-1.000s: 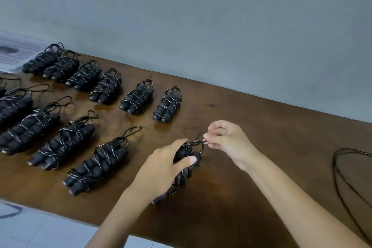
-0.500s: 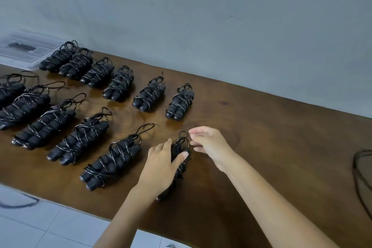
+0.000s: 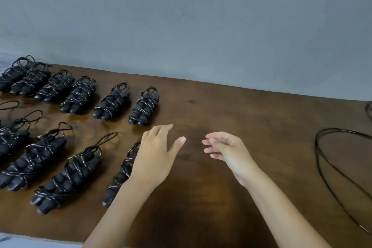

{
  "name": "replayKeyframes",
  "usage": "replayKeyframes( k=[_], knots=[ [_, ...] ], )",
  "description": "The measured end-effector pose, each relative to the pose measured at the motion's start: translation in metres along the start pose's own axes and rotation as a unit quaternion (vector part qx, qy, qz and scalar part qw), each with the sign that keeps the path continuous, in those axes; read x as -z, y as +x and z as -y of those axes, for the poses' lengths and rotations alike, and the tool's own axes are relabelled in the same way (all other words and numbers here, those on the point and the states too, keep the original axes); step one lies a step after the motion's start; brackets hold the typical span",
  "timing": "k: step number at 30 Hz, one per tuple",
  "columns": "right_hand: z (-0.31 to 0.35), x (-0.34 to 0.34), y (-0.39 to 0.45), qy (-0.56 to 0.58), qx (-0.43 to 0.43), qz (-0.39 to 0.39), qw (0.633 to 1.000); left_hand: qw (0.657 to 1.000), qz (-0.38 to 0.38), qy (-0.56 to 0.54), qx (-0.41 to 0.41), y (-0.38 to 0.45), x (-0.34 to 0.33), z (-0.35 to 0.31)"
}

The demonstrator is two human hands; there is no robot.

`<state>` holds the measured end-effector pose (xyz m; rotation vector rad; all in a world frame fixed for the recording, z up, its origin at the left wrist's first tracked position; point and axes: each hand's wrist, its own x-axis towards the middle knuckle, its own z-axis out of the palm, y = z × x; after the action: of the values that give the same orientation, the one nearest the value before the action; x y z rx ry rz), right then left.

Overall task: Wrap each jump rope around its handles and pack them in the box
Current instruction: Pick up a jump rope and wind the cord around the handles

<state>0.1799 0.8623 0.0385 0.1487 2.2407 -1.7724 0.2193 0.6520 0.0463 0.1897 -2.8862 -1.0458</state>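
The step in hand, as I judge it, is to leave the newly wrapped jump rope [image 3: 122, 173] in its row and go to the next loose one, so the best way is to lift both hands straight up and away without catching the small end loop, because a pull on it could loosen the turns around the handles. The left hand [image 3: 155, 159] is spread and relaxed, fingers nearly straight, thumb pointing to the right, and it holds nothing; it lies over the right side of this bundle in the lower middle of the frame, and I cannot tell if the palm touches it. The right hand [image 3: 227, 151] is also empty, with fingers loosely bent and apart, near the centre of the frame above the bare wooden counter [image 3: 251, 119]. The loose rope [image 3: 330, 169] lies uncoiled at the right edge of the frame, well apart from the right hand, so a reach to the right is needed. The other wrapped bundles [image 3: 80, 96] stand in 2 rows at the left. No box is clearly visible
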Motion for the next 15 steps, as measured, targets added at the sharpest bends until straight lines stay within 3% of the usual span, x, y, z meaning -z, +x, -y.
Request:
replayKeyframes(
  k=[15],
  knots=[
    [-0.066, 0.257, -0.072, -0.016, -0.009, -0.153, 0.988, 0.984, 0.113, -0.039, -0.134, -0.003, -0.18, -0.205]
  ],
)
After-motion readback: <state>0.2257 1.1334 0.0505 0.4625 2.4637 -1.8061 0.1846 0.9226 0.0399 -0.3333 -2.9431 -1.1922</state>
